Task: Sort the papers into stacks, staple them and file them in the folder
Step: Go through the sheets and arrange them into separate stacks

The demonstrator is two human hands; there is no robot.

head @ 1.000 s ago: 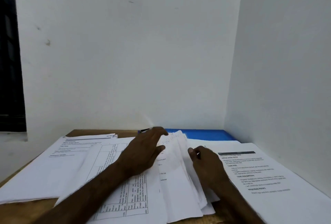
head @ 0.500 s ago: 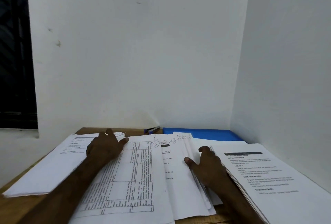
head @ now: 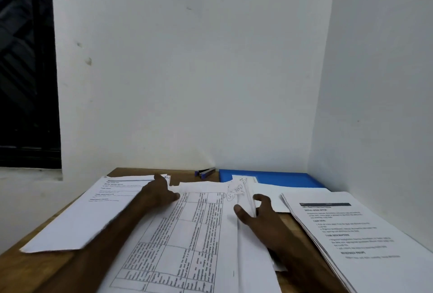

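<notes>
The left stack (head: 93, 210) lies on the bench (head: 35, 269); the left hand (head: 159, 193) rests on the grid sheet (head: 187, 234), fingers released. The right hand (head: 260, 213) pinches the middle papers (head: 254, 264). Behind lie the stapler (head: 205, 172) and folder (head: 281, 179), beside the right stack (head: 351, 234).

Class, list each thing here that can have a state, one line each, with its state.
Blue folder: closed, flat.
Stapler: lying untouched.
Gridded sheet: flat, left hand on its corner.
Fanned sheets: pinched by right hand.
Left stack: lying flat.
Right stack: lying flat.
</notes>
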